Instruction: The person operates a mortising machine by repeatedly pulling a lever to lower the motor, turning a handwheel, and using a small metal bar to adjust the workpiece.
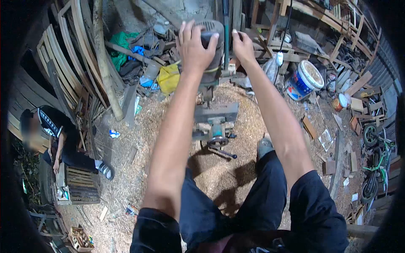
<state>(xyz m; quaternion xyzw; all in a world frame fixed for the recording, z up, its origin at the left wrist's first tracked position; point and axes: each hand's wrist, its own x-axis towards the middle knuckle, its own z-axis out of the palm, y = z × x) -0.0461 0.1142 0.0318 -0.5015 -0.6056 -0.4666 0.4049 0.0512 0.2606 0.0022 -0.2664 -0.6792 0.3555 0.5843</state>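
Observation:
A grey drill-press-like machine [213,114] stands on the sawdust floor in front of me. My left hand [195,45] is clamped over its dark motor housing [212,30] at the top. My right hand [243,44] reaches just right of the upright column [226,29]; whether it grips anything there I cannot tell. The machine's table and a small handwheel [217,141] show below, between my arms. My legs in black trousers and a grey shoe [265,146] are under the arms.
Another person in black [63,141] sits at the left on a wooden crate [82,184]. A thick pole [105,63] leans at upper left among curved wooden frames. A blue-white bucket [306,79], scrap wood and a green bicycle [373,162] crowd the right.

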